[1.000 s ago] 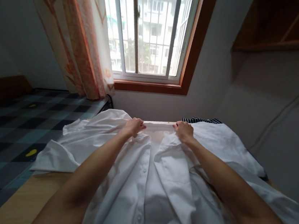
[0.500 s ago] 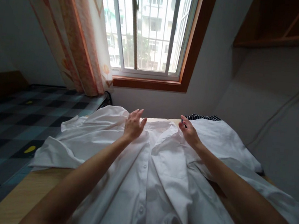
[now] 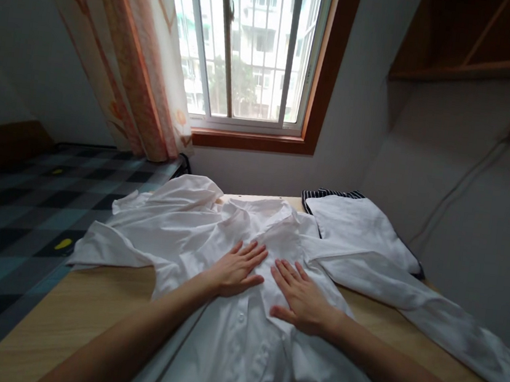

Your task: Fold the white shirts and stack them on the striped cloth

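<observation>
A white button-up shirt [image 3: 240, 350] lies spread face up on a wooden table [image 3: 83, 306], collar toward the window. My left hand [image 3: 236, 269] rests flat on the shirt's chest, fingers stretched out and apart. My right hand [image 3: 300, 296] lies flat beside it on the other front panel, fingers also spread. Neither hand holds anything. One sleeve [image 3: 425, 317] stretches out to the right across the table, the other [image 3: 108, 250] to the left.
A folded white garment over a dark striped one [image 3: 357, 225] sits at the table's far right by the wall. A bed with a checked blue cover [image 3: 15, 211] is on the left. Window, patterned curtain [image 3: 132, 58] and a wooden shelf [image 3: 477, 45] lie beyond.
Both hands let go of the collar at the far edge and drew back toward me. They now lie flat on the shirt's chest, and the right sleeve lies stretched out.
</observation>
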`<state>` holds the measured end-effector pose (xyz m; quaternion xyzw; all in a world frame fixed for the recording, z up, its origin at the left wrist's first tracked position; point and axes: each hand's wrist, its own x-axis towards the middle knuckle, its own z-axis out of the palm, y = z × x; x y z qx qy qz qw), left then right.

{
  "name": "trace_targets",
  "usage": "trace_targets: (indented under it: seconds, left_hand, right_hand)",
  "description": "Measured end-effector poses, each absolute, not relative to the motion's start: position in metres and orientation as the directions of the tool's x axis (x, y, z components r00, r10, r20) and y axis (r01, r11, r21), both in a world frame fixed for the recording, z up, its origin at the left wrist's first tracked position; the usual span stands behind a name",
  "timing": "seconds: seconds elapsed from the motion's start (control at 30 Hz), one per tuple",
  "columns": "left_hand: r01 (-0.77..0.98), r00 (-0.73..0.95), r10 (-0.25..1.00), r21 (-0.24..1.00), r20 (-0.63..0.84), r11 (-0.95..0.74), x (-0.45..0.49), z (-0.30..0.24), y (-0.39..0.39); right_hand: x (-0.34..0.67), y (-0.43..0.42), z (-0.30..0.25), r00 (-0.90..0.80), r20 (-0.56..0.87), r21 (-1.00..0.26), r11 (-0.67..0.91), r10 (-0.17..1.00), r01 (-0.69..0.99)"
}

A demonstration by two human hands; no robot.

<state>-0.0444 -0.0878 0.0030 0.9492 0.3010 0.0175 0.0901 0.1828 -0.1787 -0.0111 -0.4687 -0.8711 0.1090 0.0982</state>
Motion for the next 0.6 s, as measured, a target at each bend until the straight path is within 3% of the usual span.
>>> trace_targets:
  seconds: [0.13, 0.27, 0.47, 0.53, 0.6]
  left_hand:
    - [0.605, 0.793, 0.608, 0.143, -0.024, -0.783, -0.039, 0.003, -0.087]
    - [0.608, 0.792, 0.610, 0.123, -0.025, -0.784, -0.039, 0.003, -0.088]
    - [0.613, 0.789, 0.614, 0.125, -0.032, -0.780, -0.039, 0.003, -0.087]
    - [0.610, 0.790, 0.613, 0.131, -0.020, -0.782, -0.039, 0.003, -0.086]
    - [0.603, 0.793, 0.609, 0.135, -0.001, -0.786, -0.040, 0.003, -0.086]
  right_hand:
    - [0.190, -0.187, -0.002, -0.543, 0.030, -0.345, 0.519, 0.839, 0.782]
    - [0.203, -0.228, 0.016, -0.701, 0.044, -0.423, 0.649, 0.712, 0.633]
    - [0.196, -0.286, 0.033, -0.883, 0.283, -0.128, 0.927, 0.375, 0.353]
    - [0.188, -0.287, 0.034, -0.880, 0.301, -0.075, 0.929, 0.367, 0.362]
    - [0.181, -0.282, 0.032, -0.862, 0.265, -0.075, 0.901, 0.431, 0.427]
